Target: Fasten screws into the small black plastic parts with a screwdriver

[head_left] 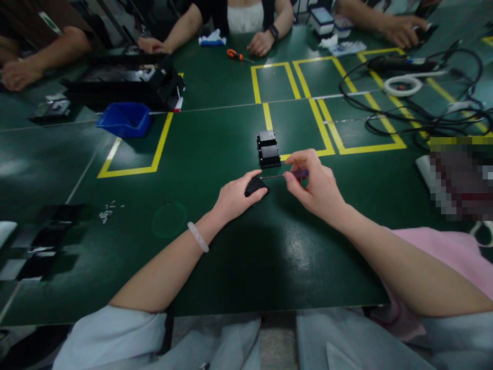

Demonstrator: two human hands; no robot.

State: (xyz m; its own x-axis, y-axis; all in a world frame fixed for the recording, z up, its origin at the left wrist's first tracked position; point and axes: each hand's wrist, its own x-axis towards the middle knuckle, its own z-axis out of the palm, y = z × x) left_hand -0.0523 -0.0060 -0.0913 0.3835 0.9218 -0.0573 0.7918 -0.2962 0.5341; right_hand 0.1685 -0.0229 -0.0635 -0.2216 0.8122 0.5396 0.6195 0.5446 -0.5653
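Near the middle of the green table, my left hand (239,196) holds a small black part (254,187) between thumb and fingers. My right hand (316,186) is closed on the purple handle of a screwdriver (300,173). The thin shaft points left, and its tip meets the black part's upper right edge. Just beyond my hands lie black blocks (269,151) in a short row. A white bracelet is on my left wrist.
Small screws (107,212) and dark flat parts (50,236) lie left. Farther back are a blue bin (125,119), a black tray (119,82) and an orange screwdriver (235,54). Black cables (416,115) sprawl at right. Other people's hands rest across the table.
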